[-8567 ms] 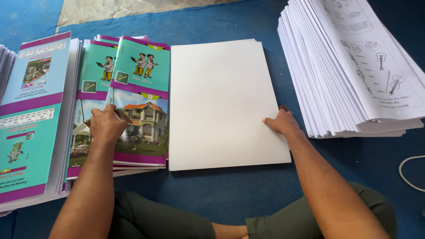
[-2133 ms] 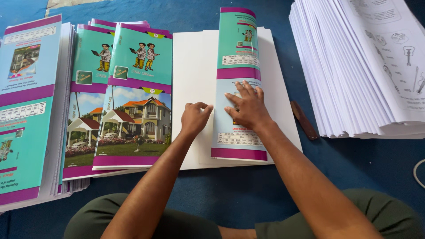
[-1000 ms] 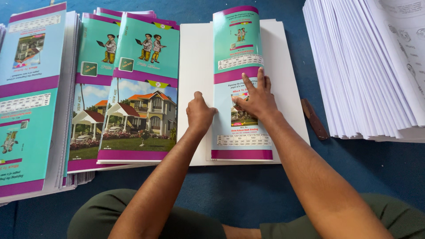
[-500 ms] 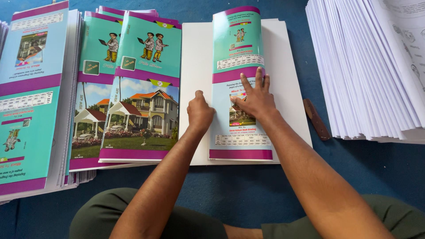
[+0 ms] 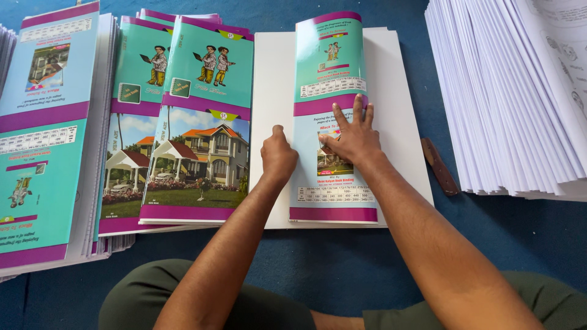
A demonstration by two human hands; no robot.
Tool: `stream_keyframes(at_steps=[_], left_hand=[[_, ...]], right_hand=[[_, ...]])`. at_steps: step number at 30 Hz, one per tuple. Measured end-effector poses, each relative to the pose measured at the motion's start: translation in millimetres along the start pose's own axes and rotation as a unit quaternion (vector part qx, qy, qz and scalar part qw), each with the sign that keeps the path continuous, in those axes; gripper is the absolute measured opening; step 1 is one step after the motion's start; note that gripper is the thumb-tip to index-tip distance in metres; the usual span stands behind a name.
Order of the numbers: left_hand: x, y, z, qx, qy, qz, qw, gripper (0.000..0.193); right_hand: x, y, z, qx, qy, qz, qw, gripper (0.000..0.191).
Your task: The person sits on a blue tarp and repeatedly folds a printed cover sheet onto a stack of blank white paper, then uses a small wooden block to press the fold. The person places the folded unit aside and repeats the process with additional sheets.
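My left hand point(image 5: 278, 153) is curled loosely, knuckles pressing the white sheets point(image 5: 272, 85) beside the folded cover point(image 5: 330, 122), gripping nothing. My right hand point(image 5: 353, 137) lies flat and spread on that cover atop the white stack. Further left sit cover piles point(image 5: 202, 122); right, printed pages point(image 5: 507, 91)

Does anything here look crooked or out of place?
Mostly tidy. The folded cover under the right hand bulges up at its far end instead of lying flat on the white stack. A brown tool lies loose on the blue floor.
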State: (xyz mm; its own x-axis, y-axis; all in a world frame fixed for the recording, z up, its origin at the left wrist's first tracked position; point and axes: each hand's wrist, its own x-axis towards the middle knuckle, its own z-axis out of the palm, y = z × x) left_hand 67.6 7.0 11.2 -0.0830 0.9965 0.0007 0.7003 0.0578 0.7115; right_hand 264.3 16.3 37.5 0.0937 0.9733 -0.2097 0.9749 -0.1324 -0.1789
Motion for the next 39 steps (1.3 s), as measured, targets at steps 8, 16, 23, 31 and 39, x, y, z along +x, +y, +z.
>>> stream_keyframes(at_steps=[8,16,23,31,39], left_hand=[[-1,2,-2,-0.002,-0.009,0.006,1.000,0.053],[-7,11,3,0.124,-0.066,0.111,0.984,0.032],[12,23,8,0.281,-0.126,0.249,0.918,0.026],[31,36,17,0.317,-0.182,0.232,0.901,0.046],[37,49,36,0.329,-0.165,0.221,0.903,0.064]], right_hand=[[1,-2,1,-0.003,-0.008,0.002,1.000,0.101],[-2,-4,0,-0.022,0.004,0.003,1.000,0.100],[-3,-1,2,-0.040,0.047,-0.020,0.998,0.088],[9,13,6,-0.080,0.134,-0.071,0.985,0.062],[23,32,5,-0.124,0.095,-0.093,0.983,0.076]])
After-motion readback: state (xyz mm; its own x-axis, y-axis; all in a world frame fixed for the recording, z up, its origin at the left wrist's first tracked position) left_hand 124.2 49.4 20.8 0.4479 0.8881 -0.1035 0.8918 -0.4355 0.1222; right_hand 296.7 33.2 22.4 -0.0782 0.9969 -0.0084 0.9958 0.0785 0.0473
